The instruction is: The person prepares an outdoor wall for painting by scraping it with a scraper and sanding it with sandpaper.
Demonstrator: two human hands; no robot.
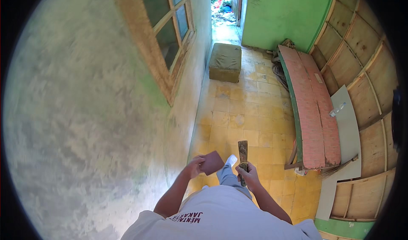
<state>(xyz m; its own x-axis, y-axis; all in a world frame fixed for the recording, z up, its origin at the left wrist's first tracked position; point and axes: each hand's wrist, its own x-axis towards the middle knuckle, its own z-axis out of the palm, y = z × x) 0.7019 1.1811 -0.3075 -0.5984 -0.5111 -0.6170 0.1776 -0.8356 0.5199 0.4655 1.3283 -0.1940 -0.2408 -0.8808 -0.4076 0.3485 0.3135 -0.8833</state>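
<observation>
My left hand (193, 168) pinches the edge of a reddish-brown sheet of sandpaper (212, 163), held flat in front of my body at the left. In my right hand (251, 176) is a putty knife (243, 152), gripped by its worn handle, with its broad stained blade pointing away from me. The two hands are apart, with my leg and white-covered foot between and below them. To the left rises a patchy, worn plastered wall (95, 112), which neither hand touches.
A wooden-framed window (172, 77) is set in the left wall. A worn box-shaped stool (225, 61) stands near the doorway. Along the right runs a long bench (314, 118) with a pink brick-patterned top, bearing a plastic bottle (337, 109). Behind it are a pale panel (349, 138) and a wood-framed partition.
</observation>
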